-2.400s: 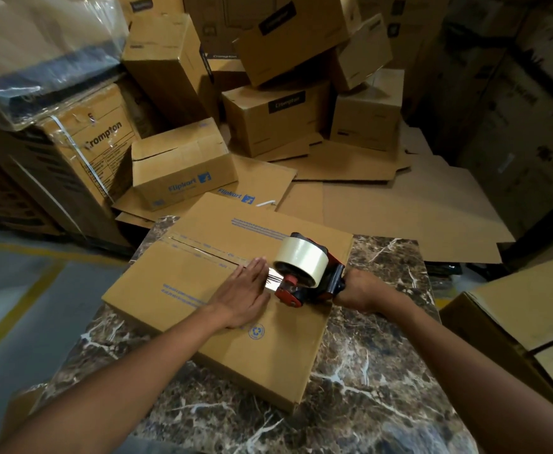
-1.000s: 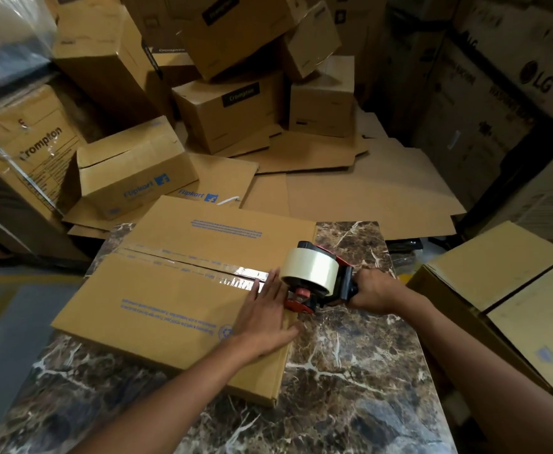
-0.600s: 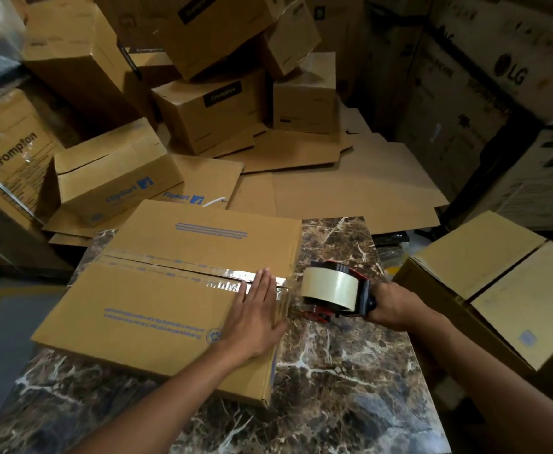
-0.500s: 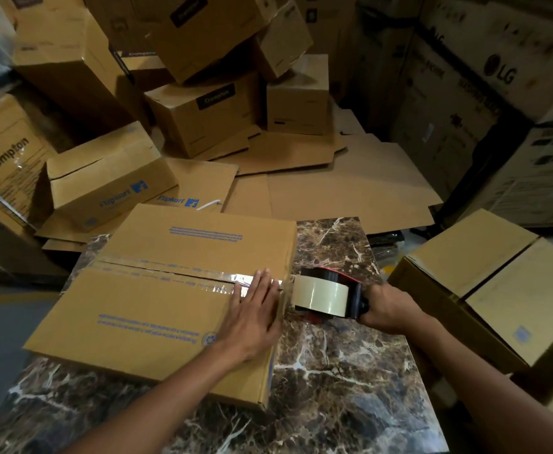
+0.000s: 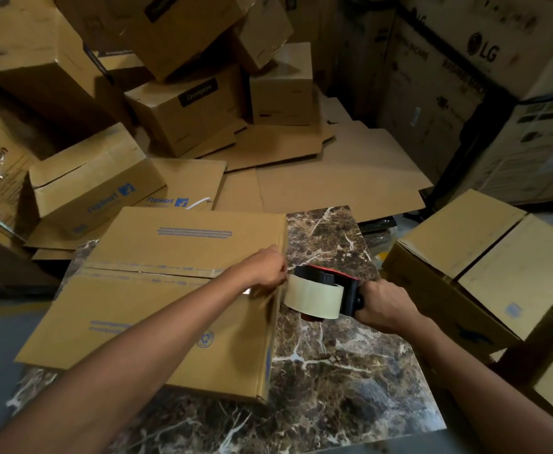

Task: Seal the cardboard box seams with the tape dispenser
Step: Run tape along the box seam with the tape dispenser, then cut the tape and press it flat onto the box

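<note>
A flat cardboard box (image 5: 157,309) with blue print lies on the dark marble table (image 5: 334,365). Clear tape (image 5: 150,268) runs along its middle seam up to the right edge. My right hand (image 5: 381,306) grips the handle of the red and black tape dispenser (image 5: 321,294), which hangs just off the box's right edge with its pale tape roll facing me. My left hand (image 5: 262,268) rests at that edge where the seam ends, fingers curled against the tape between box and dispenser. Whether the tape is cut there is hidden by the hand.
A taped box (image 5: 484,267) stands to the right of the table. Flattened cardboard sheets (image 5: 327,178) cover the floor behind. Stacked and tumbled boxes (image 5: 190,106) fill the back and left, and tall printed cartons (image 5: 465,77) stand at the back right.
The dispenser has travelled right along the seam and off the box's edge. My left hand has lifted from lying flat on the lid and moved to the seam's end by the dispenser.
</note>
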Demonstrator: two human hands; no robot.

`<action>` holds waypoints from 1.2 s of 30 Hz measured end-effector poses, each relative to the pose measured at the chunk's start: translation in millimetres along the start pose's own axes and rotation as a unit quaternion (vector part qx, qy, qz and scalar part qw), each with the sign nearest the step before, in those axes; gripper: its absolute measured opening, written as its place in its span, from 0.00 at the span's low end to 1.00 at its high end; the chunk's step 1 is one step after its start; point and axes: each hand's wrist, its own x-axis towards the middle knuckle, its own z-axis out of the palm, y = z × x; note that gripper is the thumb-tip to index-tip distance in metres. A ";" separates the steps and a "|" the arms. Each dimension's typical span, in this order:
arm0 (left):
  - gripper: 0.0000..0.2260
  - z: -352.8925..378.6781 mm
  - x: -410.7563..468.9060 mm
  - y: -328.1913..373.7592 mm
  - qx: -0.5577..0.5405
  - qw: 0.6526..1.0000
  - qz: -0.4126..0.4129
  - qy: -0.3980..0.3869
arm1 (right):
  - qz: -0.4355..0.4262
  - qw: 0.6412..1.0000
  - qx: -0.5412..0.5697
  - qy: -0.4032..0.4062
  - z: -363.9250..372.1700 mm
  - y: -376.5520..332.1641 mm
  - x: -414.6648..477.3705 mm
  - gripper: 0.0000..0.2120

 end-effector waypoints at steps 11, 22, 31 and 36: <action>0.04 1.4 7.1 3.8 -0.004 0.999 -0.052 -0.007 | 0.004 1.000 0.019 -0.011 -3.0 4.5 -0.5 0.11; 0.05 11.1 1.8 -6.5 -0.099 0.993 -0.037 0.044 | -0.007 1.000 0.005 -0.010 -9.2 5.6 1.6 0.16; 0.07 22.9 -7.8 -12.0 -0.088 0.993 -0.031 0.076 | 0.000 0.998 0.056 -0.041 6.1 -12.5 22.2 0.11; 0.07 21.0 -8.4 -16.6 -0.129 0.988 -0.027 0.080 | -0.018 0.995 0.082 -0.054 5.8 -18.2 30.1 0.10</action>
